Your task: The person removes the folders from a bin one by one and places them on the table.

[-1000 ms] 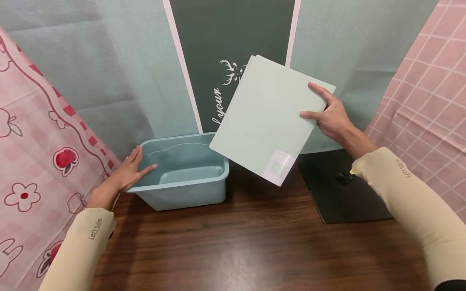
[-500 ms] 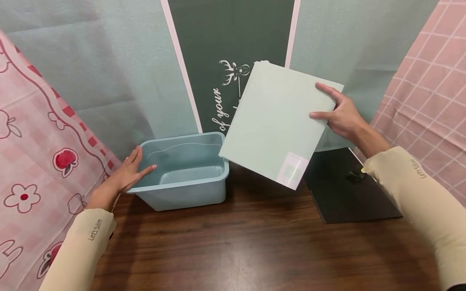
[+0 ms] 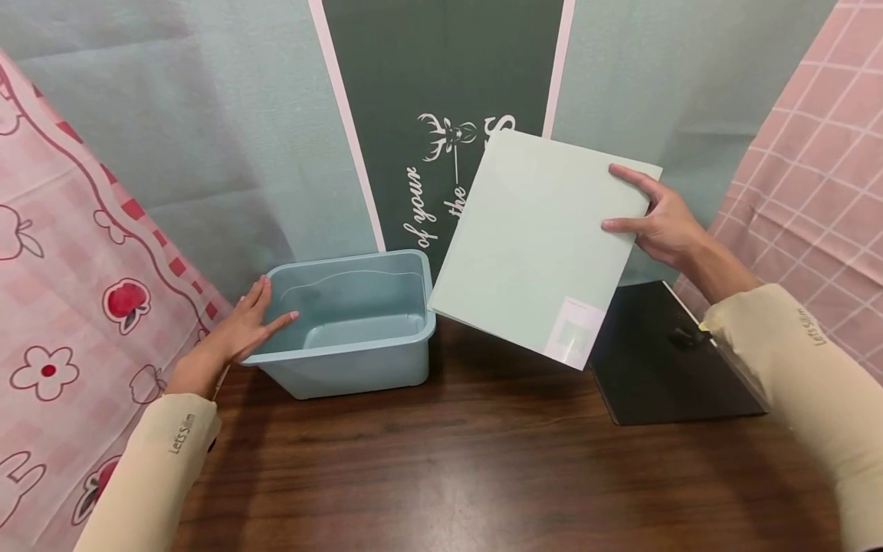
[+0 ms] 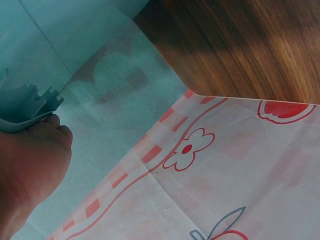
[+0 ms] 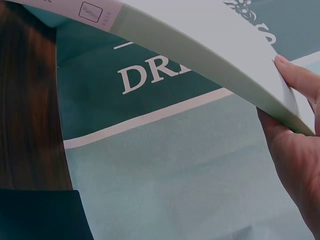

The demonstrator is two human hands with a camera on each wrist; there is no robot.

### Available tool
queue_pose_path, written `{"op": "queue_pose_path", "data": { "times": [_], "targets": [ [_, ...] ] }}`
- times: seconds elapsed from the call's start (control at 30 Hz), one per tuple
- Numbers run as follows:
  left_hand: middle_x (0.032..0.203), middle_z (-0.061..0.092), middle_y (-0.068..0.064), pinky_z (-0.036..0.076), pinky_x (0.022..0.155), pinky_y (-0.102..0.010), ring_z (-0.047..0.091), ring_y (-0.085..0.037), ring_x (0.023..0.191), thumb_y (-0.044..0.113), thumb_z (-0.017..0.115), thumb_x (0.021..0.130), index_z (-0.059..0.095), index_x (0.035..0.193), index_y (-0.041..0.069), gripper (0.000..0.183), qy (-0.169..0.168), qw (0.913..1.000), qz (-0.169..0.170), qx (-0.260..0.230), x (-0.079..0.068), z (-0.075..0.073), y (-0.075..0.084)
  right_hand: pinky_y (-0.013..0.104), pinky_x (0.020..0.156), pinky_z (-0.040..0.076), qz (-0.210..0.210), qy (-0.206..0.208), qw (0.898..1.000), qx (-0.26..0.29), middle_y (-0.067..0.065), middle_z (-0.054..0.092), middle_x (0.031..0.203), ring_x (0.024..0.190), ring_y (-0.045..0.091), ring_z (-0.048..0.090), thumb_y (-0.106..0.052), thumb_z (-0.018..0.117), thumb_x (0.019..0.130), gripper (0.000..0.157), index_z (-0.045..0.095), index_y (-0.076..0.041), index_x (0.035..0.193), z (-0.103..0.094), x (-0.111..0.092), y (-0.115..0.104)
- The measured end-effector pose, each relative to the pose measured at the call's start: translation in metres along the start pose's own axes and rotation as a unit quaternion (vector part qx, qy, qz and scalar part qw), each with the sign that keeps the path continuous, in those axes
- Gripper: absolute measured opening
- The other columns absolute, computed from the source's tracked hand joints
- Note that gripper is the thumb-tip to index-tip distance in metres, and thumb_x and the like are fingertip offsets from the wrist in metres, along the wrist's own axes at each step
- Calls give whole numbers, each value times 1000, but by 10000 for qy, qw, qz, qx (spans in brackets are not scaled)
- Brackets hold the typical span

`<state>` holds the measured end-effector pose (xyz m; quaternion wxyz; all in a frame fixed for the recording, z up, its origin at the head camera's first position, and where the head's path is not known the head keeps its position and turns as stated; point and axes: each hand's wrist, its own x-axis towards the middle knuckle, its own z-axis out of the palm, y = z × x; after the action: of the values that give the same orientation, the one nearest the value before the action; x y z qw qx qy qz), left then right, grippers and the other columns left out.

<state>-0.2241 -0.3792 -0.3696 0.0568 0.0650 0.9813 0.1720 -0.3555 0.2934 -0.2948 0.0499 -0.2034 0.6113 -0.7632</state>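
Observation:
My right hand (image 3: pixel 665 222) holds a pale green file folder (image 3: pixel 538 238) by its upper right edge, thumb and index finger on the front face. The folder is tilted in the air, a pinkish label at its lower corner. In the right wrist view its thick spine (image 5: pixel 200 55) shows, with the hand (image 5: pixel 300 150) at one end. My left hand (image 3: pixel 237 330) grips the left rim of a blue plastic bin (image 3: pixel 359 372), thumb extending over the inside. In the left wrist view curled fingers show below the bin's rim. The folder's lower left corner overlaps the bin's right rim in view.
A black flat folder (image 3: pixel 662 383) with a small dark clip-like object (image 3: pixel 686 337) lies at the right of the brown wooden table (image 3: pixel 414 475). A grey-green curtain with lettering hangs behind. Pink patterned cloths (image 3: pixel 44 368) flank both sides.
My right hand has moved right and slightly down with the pale green file folder, away from above the bin. More of the curtain lettering shows. The left hand and bin have stayed put.

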Motion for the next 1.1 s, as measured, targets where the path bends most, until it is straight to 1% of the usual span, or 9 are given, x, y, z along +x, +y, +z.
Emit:
{"op": "queue_pose_path", "data": {
  "times": [0.17,0.3,0.5,0.63,0.77,0.9,1.0,1.1],
  "targets": [
    [174,-17,-25,3,125,-70,-7,-49,160,59,45,109,-13,165,0,100,44,10000,27,9,-1,0,-1,32,79,65,-37,-21,10000,-6,8,52,141,114,17,67,31,67,83,94,47,-16,161,-5,-2,0],
    [174,-17,-24,2,126,-69,-8,-48,161,59,45,109,-12,166,-1,101,53,10000,28,-10,-1,-1,-2,31,80,64,31,-38,9999,-148,7,52,142,115,16,66,30,68,83,93,47,-16,161,-9,-3,2],
    [174,-19,-25,2,126,-69,-8,-48,161,58,45,109,-13,165,-1,100,40,10000,39,9,-1,0,-4,30,78,64,272,-118,9982,-526,6,52,141,113,14,65,28,67,86,92,45,-18,163,-10,-6,10],
    [174,-19,-24,2,126,-69,-8,-49,160,58,46,109,-13,165,0,100,49,10000,48,-17,-2,0,-4,30,78,64,441,-136,9949,-893,6,52,139,111,13,66,26,70,86,92,45,-18,163,-7,-5,17],
    [173,-19,-25,2,126,-69,-8,-50,160,58,45,109,-13,165,0,100,53,10000,57,-20,-3,0,-5,29,79,64,624,-217,9867,-1483,6,53,137,110,12,66,22,73,86,93,43,-19,164,-4,-4,23],
    [173,-19,-25,2,126,-69,-8,-50,160,58,45,109,-14,165,-1,100,43,10000,51,12,-3,0,-5,29,82,64,812,-330,9712,-2217,4,54,137,108,10,68,13,78,88,92,42,-22,164,0,-3,30],
    [173,-20,-25,1,126,-68,-8,-49,160,58,45,109,-15,165,-1,100,31,10000,52,3,-4,-1,-5,31,83,64,938,-405,9622,-2525,3,56,137,107,12,69,7,82,87,91,44,-25,164,2,-2,36],
    [173,-20,-24,0,126,-68,-9,-49,160,58,45,109,-15,165,0,100,25,10000,45,-7,-5,-2,-5,32,83,64,1048,-467,9573,-2655,4,57,136,105,14,70,4,85,86,92,45,-27,163,4,0,42]
  ]
}}
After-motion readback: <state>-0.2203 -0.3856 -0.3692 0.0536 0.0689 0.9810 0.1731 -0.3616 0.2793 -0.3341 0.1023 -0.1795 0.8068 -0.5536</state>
